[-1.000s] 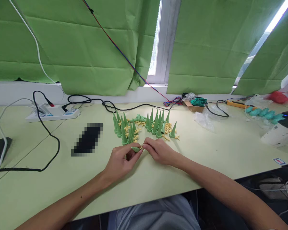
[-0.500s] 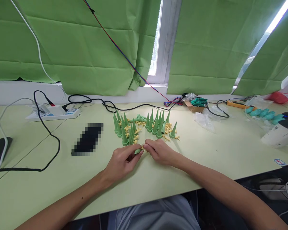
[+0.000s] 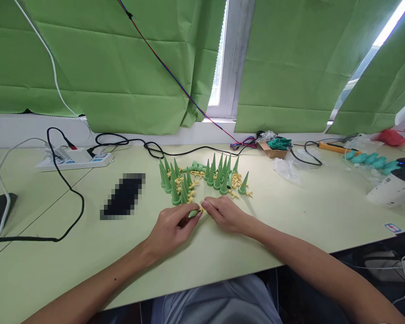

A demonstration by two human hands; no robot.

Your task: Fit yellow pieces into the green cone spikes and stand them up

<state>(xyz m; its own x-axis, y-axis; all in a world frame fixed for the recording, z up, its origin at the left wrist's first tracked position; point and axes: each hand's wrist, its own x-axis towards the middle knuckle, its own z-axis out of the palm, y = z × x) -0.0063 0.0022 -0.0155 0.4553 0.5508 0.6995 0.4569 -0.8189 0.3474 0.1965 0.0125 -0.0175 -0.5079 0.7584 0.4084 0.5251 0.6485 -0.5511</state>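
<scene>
My left hand is closed around a small green plastic piece, whose rounded end shows between thumb and fingers. Against it my right hand pinches, its fingertips meeting a small yellow plastic piece at the green piece's end. How the two pieces join is too small to tell. Just beyond the hands stand several green cones on the left and more green cones on the right. Small yellow pieces lie scattered among them. Behind, green tube-like parts are heaped.
A blurred-out dark object lies left of the cones. Farther left are a power strip and black cable. At the back right sit a small cardboard box and plastic bag. A white bottle-like object lies far right.
My right fingertips have shifted very slightly, and more of the yellow piece shows between the hands. The left hand stays nearly still, and the cones have not moved.
</scene>
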